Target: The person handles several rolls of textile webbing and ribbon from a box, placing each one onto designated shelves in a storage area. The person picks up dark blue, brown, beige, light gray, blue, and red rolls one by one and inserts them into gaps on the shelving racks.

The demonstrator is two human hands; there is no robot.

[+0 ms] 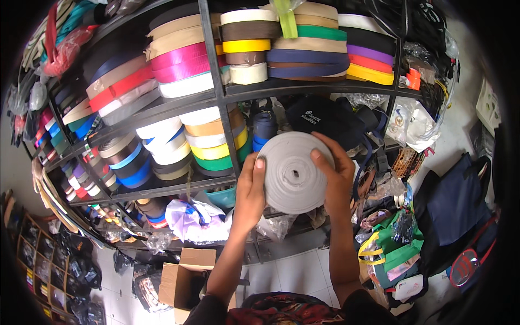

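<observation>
Between my two hands is a grey roll of webbing tape (pixel 295 187), its flat spiral face and small central hole turned up toward me. My left hand (pixel 252 187) grips its left edge, thumb on the face. On the right edge my right hand (pixel 337 168) holds it, the thumb on top and the fingers wrapped round the far rim. The roll is in front of the rack's lower shelf, near a black fabric item (pixel 319 116) with white print and a dark blue roll (pixel 264 129).
A black metal rack (pixel 215 59) carries stacked webbing rolls in many colours. An open cardboard box (pixel 181 279) stands on the tiled floor at lower left. Green and yellow bags (pixel 398 241) are piled on the right. A white plastic bundle (pixel 197 222) hangs over the bottom shelf.
</observation>
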